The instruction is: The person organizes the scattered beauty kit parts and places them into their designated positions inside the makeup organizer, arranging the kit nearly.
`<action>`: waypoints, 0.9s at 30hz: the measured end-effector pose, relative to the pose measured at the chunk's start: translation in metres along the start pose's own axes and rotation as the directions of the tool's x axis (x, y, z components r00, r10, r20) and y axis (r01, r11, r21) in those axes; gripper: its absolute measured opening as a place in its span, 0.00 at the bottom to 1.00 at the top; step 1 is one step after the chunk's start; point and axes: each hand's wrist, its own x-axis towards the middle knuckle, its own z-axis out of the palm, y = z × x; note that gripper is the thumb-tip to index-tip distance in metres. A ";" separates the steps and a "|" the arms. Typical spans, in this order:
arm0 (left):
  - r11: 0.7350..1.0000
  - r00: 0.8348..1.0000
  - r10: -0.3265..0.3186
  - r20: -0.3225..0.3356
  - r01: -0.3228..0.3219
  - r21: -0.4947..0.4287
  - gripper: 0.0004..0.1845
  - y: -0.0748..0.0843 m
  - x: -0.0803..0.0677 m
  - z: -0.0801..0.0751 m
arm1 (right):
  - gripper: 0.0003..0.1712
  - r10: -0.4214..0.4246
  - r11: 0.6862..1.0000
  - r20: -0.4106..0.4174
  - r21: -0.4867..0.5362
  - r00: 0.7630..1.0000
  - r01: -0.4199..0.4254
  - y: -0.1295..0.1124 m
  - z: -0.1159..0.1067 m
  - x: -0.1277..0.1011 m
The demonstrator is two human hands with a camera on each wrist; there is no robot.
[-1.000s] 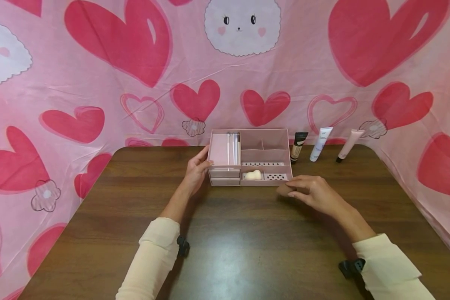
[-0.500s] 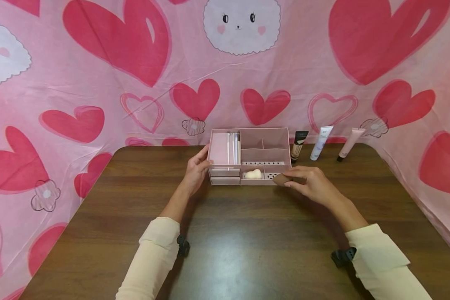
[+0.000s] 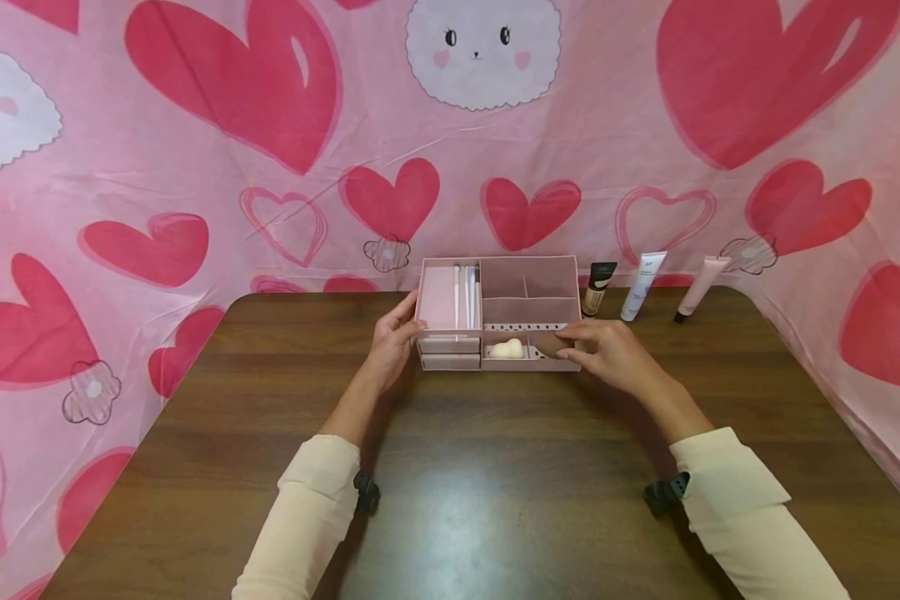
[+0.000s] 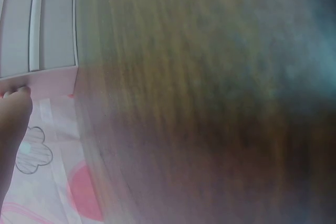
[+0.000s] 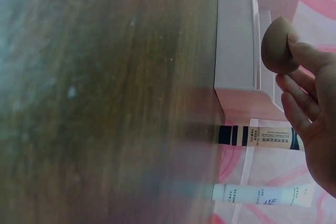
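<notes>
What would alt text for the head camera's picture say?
A brown sponge, in the grip of a person's right hand, is at the front-right compartment of a pink organizer whose left side the left hand touches. Three tubes stand to the right on a wooden table, before a pink heart-patterned backdrop.

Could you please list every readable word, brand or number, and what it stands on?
No text can be read with certainty.
Beige plastic tube with black ends: print too small and blurred.
White plastic tube: print too small and blurred.
Pink plastic tube with black cap: any print too small.
Brown egg-shaped sponge: no text visible.
</notes>
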 end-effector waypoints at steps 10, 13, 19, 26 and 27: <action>1.000 1.000 -0.006 -0.003 0.006 0.003 0.36 0.000 0.001 -0.001 | 0.15 -0.006 1.000 0.025 -0.002 1.000 0.006 0.007 0.008 0.007; 1.000 1.000 -0.003 -0.004 0.003 0.006 0.36 0.000 0.001 0.000 | 0.16 0.002 1.000 0.033 -0.004 0.999 -0.002 0.007 0.010 0.008; 1.000 1.000 -0.004 0.000 0.004 0.013 0.35 0.000 0.002 0.000 | 0.17 0.034 0.999 0.053 -0.022 0.998 -0.033 0.008 0.011 0.009; 1.000 1.000 -0.002 -0.002 0.002 0.010 0.36 -0.001 0.003 0.000 | 0.16 0.040 0.999 0.071 -0.035 0.997 -0.037 0.011 0.013 0.009; 1.000 1.000 -0.002 -0.003 0.002 0.011 0.36 -0.001 0.003 0.000 | 0.16 0.040 0.999 0.077 -0.038 0.996 -0.037 0.011 0.014 0.009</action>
